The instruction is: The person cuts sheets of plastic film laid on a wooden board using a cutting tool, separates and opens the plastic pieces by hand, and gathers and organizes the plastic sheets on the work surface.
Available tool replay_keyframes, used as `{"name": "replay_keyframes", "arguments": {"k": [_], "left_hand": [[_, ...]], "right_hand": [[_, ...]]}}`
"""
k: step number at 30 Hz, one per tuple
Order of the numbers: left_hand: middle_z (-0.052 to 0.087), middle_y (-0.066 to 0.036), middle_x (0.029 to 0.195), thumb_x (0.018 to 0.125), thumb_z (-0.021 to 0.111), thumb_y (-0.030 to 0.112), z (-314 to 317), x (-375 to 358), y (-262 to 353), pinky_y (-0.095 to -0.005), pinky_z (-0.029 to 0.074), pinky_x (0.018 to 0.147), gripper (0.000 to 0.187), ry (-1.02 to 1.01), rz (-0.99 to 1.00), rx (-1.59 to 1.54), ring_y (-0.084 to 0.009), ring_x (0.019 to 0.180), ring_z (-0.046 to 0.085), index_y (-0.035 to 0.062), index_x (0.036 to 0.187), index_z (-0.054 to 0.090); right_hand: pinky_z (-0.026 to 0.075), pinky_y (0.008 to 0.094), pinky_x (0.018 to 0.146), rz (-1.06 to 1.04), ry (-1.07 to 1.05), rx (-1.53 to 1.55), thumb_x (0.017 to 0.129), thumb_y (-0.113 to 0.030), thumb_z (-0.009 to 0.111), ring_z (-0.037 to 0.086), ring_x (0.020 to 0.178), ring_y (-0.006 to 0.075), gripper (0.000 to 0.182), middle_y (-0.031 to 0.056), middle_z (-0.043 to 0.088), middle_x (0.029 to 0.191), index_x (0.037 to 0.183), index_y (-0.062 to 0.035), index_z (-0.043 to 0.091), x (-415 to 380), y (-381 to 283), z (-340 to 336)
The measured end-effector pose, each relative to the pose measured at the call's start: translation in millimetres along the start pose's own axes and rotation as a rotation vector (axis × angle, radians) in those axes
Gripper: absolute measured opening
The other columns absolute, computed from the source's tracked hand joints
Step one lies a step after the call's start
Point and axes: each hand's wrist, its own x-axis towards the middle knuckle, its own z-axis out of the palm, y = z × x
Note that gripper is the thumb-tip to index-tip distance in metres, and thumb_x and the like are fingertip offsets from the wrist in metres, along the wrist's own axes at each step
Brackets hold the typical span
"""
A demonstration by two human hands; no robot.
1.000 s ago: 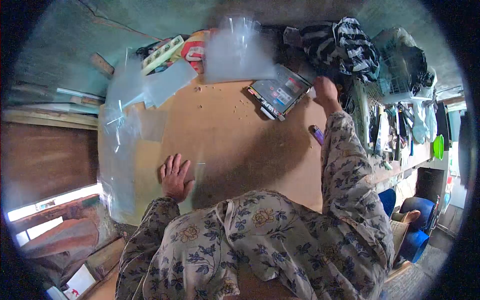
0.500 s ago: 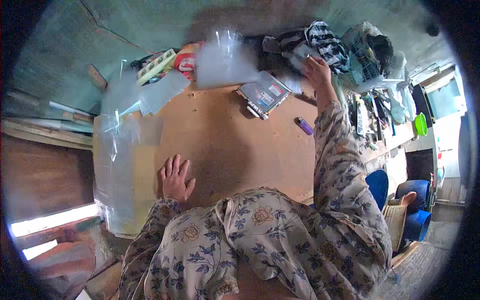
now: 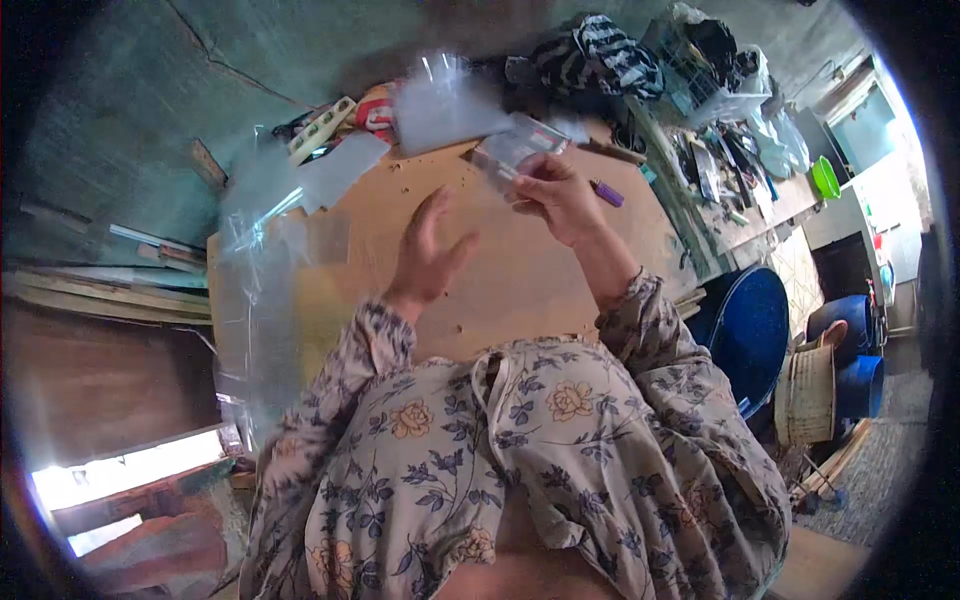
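The clear plastic piece (image 3: 503, 160) had been brought down from beside the striped bag (image 3: 600, 58) to a place over the near part of the printed box (image 3: 537, 140), and the left hand (image 3: 430, 255) had been lifted from the tabletop, where it had been laid flat. The plastic piece was held up by one edge, pinched between the thumb and fingers of the right hand (image 3: 560, 200); its far outline was blurred against the box, and whether the two were touching could not be told. The left hand was held open and unclenched, nothing grasped in it, its fingers pointed away from the body and its thumb spread toward the right hand. The two hands were kept apart above the tan table (image 3: 500, 285).

The box was seen near the far edge of the table, with the purple lighter (image 3: 607, 193) placed to the right of it. To the left of the box, a stack of clear bags (image 3: 448, 108) was set, and beyond that a red cloth (image 3: 375, 112) and a pale power strip (image 3: 322, 130). More plastic sheets (image 3: 345, 168) were spread on the left. A wire basket (image 3: 690, 80) was placed to the right of the striped bag.
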Motion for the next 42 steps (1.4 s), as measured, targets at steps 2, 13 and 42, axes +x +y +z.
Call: {"name": "replay_keyframes", "arguments": {"k": [2, 13, 42], "left_hand": [[0.055, -0.012, 0.102, 0.078, 0.061, 0.020, 11, 23, 21, -0.0312, 0.042, 0.079, 0.040, -0.103, -0.138, -0.081, -0.0193, 0.093, 0.053, 0.0021, 0.111, 0.048], [0.058, -0.001, 0.073, 0.085, 0.055, 0.015, 50, 16, 37, -0.0201, 0.043, 0.055, 0.010, -0.079, -0.459, -0.341, -0.0075, 0.058, 0.053, 0.0054, 0.085, 0.056], [0.059, 0.001, 0.072, 0.080, 0.063, 0.021, 65, 32, 32, -0.0166, 0.041, 0.050, 0.013, 0.143, -0.767, -0.489, -0.0064, 0.058, 0.054, 0.0095, 0.080, 0.056]], "right_hand": [[0.049, 0.0261, 0.058, -0.015, -0.029, 0.023, 0.077, -0.006, 0.063, 0.059, 0.069, 0.0142, 0.012, 0.0031, 0.057, 0.077, 0.083, -0.0047, 0.052, -14, 2, 11], [0.049, 0.0269, 0.059, 0.048, 0.029, 0.010, 0.083, -0.009, 0.056, 0.061, 0.069, 0.0173, 0.012, 0.0054, 0.059, 0.079, 0.093, -0.0021, 0.055, -38, -19, -33], [0.048, 0.0293, 0.052, 0.115, 0.405, 0.075, 0.082, -0.007, 0.053, 0.059, 0.066, 0.0193, 0.011, 0.0087, 0.059, 0.084, 0.092, -0.0045, 0.050, 133, 40, -150]]}}
